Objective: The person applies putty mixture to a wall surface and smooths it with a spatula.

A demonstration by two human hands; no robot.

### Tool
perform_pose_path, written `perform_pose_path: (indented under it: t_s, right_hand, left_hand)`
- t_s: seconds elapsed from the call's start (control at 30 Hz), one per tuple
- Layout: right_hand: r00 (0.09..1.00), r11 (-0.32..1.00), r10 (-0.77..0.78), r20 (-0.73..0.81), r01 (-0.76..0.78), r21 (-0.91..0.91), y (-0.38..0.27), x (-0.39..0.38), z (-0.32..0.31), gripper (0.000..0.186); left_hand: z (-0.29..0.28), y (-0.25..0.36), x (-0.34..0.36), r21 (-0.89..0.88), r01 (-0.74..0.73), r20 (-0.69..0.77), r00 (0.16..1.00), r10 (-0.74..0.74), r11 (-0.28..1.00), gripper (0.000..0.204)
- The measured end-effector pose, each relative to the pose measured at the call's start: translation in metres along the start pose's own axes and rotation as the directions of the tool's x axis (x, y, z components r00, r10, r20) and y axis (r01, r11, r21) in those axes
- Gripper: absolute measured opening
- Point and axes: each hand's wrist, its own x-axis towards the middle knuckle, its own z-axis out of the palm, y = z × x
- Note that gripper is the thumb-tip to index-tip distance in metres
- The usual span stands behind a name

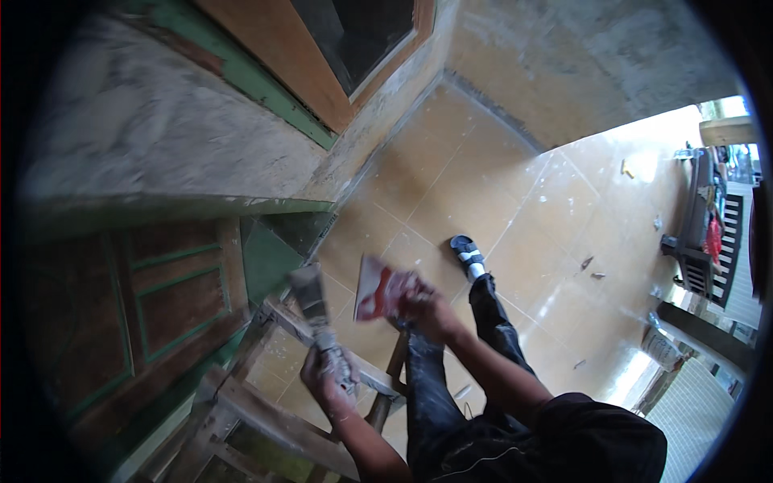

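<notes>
My left hand [328, 374] is closed around the whitish, smeared handle of a putty knife [309, 294], its grey blade pointing up and away from me. In my right hand [427, 304] is a broad, flat scraper [372, 288], with a pale blade edge and red on its body. Motion blurs both tools slightly. The two blades are apart, side by side over the tiled floor. White powder or paste marks my fingers.
Below my left hand stands a worn wooden frame [286, 322], close by my legs. At left are a brown panelled door with green trim [177, 298] and a rough grey plaster wall [185, 129]. A dark bench [700, 233] stands at far right on the beige tiles [555, 233].
</notes>
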Motion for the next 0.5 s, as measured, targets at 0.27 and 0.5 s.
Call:
perform_pose_path:
  t_s: [0.27,0.5]
  right_hand:
    - [0.777,0.726,-0.357,0.519,0.58,-0.369,-0.16,-0.153,0.108,0.031]
    - [0.748,0.181,-0.291,0.597,0.656,-0.733,-0.186,-0.297,0.14,0.027]
  left_hand:
    - [0.055,0.072,-0.104,0.045,0.092,0.372,0.923,-0.102,0.995,0.031]
    - [0.088,0.111,-0.191,-0.013,-0.045,0.478,0.877,0.046,0.999,0.03]
